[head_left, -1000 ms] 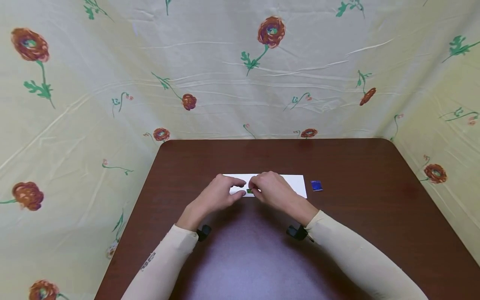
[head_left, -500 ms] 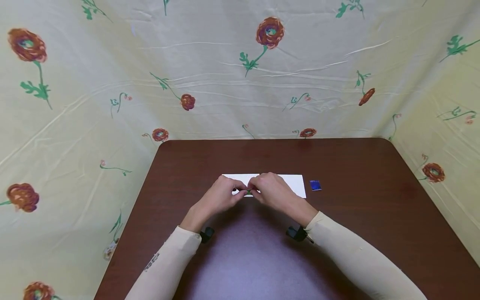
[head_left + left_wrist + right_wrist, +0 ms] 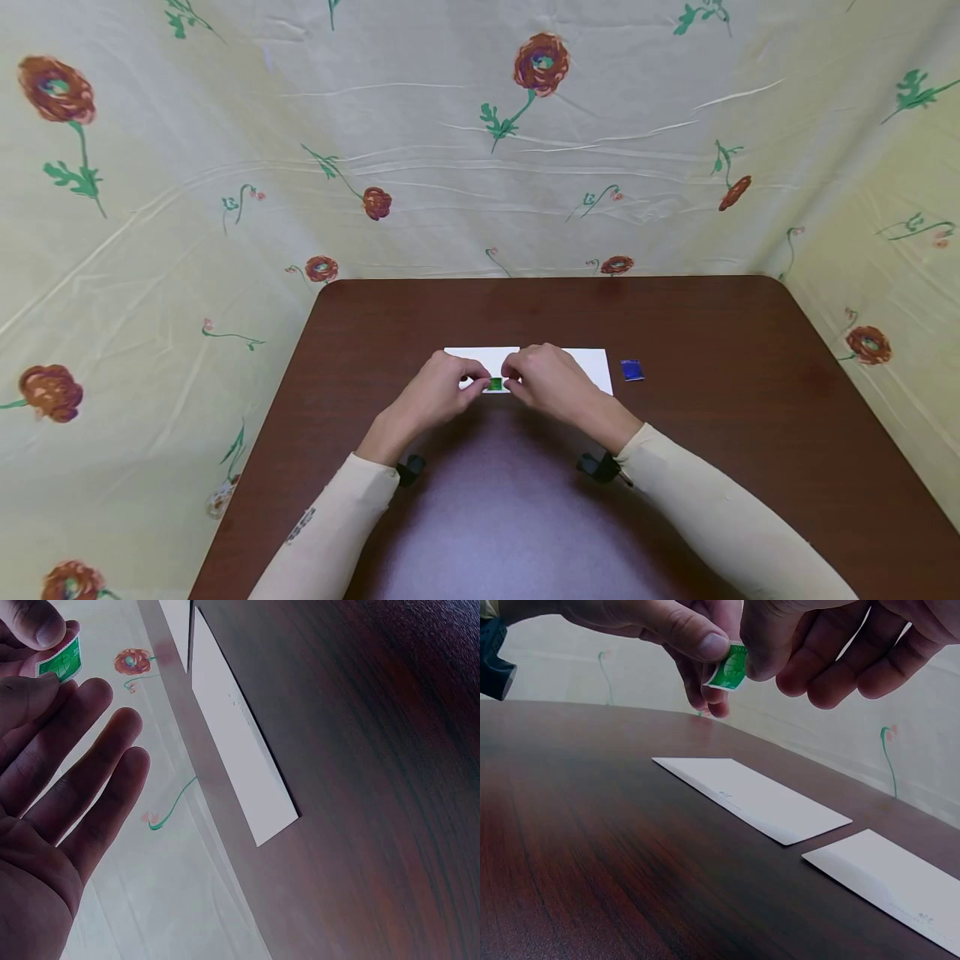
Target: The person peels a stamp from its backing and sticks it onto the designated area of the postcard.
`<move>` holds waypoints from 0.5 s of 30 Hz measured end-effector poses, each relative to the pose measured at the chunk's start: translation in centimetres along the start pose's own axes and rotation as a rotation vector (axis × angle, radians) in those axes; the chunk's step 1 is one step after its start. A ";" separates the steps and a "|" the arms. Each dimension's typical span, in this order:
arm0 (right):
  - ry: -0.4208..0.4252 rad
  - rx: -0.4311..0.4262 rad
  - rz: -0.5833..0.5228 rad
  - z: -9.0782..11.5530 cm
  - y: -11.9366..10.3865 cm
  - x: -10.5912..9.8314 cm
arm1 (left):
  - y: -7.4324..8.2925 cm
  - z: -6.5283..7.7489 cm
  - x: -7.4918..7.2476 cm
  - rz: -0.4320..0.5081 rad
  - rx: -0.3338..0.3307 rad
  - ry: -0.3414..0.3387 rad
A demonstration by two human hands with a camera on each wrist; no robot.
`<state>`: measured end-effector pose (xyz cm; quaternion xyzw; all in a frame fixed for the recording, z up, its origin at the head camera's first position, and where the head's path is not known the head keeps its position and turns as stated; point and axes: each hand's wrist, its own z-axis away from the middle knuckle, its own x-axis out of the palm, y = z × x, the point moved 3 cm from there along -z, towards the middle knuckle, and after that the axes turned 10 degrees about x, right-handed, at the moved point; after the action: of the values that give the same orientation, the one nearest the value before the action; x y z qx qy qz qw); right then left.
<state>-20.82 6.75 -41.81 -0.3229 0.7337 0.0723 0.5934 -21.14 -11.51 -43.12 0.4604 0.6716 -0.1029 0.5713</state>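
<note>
A small green postage stamp with a white perforated edge is held up above the table. My left hand pinches its left edge between thumb and index finger. In the left wrist view that stamp curves slightly, and the other left fingers extend loosely. My right hand hovers just beside the stamp's right edge, a gap showing between thumb and index. The right wrist view has the right thumb close against the stamp; whether it touches cannot be told. Under the hands lie two white rectangular paper pieces, the left one and the right one.
A small blue square lies on the brown table, to the right of the papers. Behind the table and along both sides hangs a flowered cloth. Each wrist carries a dark camera, such as the right one.
One second ago my right fingers held the stamp and the left fingers were spread beside it. Both hands then met at it. Now the left pinches the stamp and the right has moved slightly right.
</note>
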 end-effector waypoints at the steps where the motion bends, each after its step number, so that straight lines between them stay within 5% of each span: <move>1: -0.003 0.003 -0.004 0.0 0.0 0.0 | 0.0 0.0 0.0 0.000 -0.001 -0.001; 15: 0.015 -0.029 -0.046 0.4 -0.4 1.0 | 0.1 0.2 -0.1 -0.001 -0.024 0.017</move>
<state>-20.41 6.28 -42.69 -0.3488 0.7295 0.0668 0.5845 -20.93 -11.65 -43.09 0.4540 0.6779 -0.0910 0.5710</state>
